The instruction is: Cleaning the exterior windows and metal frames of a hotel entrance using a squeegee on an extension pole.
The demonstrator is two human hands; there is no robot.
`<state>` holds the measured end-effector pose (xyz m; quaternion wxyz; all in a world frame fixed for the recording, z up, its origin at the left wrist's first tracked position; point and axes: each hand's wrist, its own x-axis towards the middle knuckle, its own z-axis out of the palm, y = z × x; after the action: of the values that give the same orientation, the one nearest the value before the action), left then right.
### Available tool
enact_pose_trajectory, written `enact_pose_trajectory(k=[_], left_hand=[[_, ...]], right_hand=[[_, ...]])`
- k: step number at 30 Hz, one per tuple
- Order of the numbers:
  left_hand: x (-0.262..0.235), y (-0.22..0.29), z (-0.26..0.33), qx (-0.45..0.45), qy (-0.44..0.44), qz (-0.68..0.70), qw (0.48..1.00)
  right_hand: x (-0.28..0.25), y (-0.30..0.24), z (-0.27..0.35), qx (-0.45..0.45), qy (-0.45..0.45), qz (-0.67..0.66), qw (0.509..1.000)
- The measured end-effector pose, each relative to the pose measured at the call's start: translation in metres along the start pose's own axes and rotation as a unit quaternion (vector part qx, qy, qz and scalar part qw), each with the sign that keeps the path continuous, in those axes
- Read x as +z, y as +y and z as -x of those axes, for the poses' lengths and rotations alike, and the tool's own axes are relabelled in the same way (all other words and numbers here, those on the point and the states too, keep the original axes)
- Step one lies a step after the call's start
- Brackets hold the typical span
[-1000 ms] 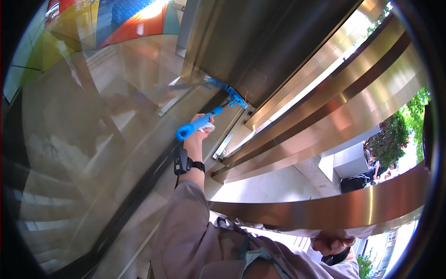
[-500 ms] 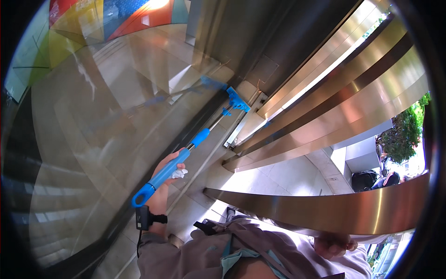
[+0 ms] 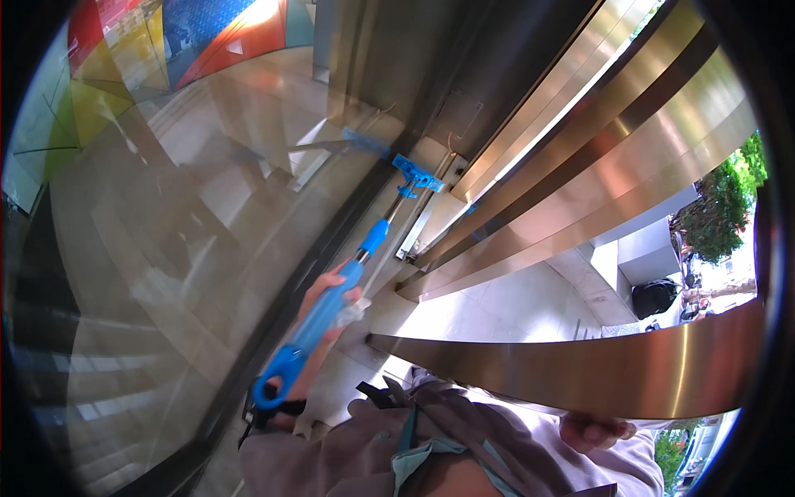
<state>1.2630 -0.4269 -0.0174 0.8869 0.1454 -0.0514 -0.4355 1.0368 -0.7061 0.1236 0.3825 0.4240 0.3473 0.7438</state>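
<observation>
My left hand (image 3: 325,291) is closed round the light-blue grip of a telescopic squeegee (image 3: 319,319). A crumpled white tissue or cloth (image 3: 354,311) shows by the same fingers. The squeegee slants up and away to its blue head (image 3: 416,173), near the foot of a dark frame. A faint blue reflection of that head appears in the glass pane (image 3: 190,257) on the left, set apart from the real one. At lower right my right hand (image 3: 592,432) has curled fingers, just under a wide bronze metal band (image 3: 580,373) that partly covers it. Whether it grips the band is hidden.
Curved bronze bands (image 3: 538,199) fan out along the right side. A dark floor rail (image 3: 331,240) runs beside the glass. Pale floor tiles (image 3: 497,302) lie between the bands. Farther right are a black bag (image 3: 654,297) and a green shrub (image 3: 716,219).
My left hand has drawn slightly nearer and to the right, and the squeegee's handle end has come lower. The squeegee head has shifted slightly left. My right hand stays by the band.
</observation>
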Motion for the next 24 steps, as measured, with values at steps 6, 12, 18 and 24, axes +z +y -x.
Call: enact_pose_trajectory(k=[6, 12, 18, 24], left_hand=[[-0.027, 0.014, 0.046, 0.018, 0.012, 0.073, 0.997], [-0.059, 0.021, -0.030, -0.008, -0.023, 0.080, 0.997], [-0.094, 0.031, -0.175, -0.009, 0.003, 0.050, 0.999], [-0.116, -0.005, -0.276, 0.134, 0.117, 0.056, 0.982]], right_hand=[[0.005, -0.002, 0.000, 0.006, -0.009, 0.000, 1.000], [0.004, -0.003, 0.004, 0.002, -0.030, 0.008, 1.000], [-0.005, -0.006, 0.004, -0.007, -0.045, 0.037, 0.998], [-0.019, -0.011, 0.009, -0.027, -0.050, 0.075, 0.996]])
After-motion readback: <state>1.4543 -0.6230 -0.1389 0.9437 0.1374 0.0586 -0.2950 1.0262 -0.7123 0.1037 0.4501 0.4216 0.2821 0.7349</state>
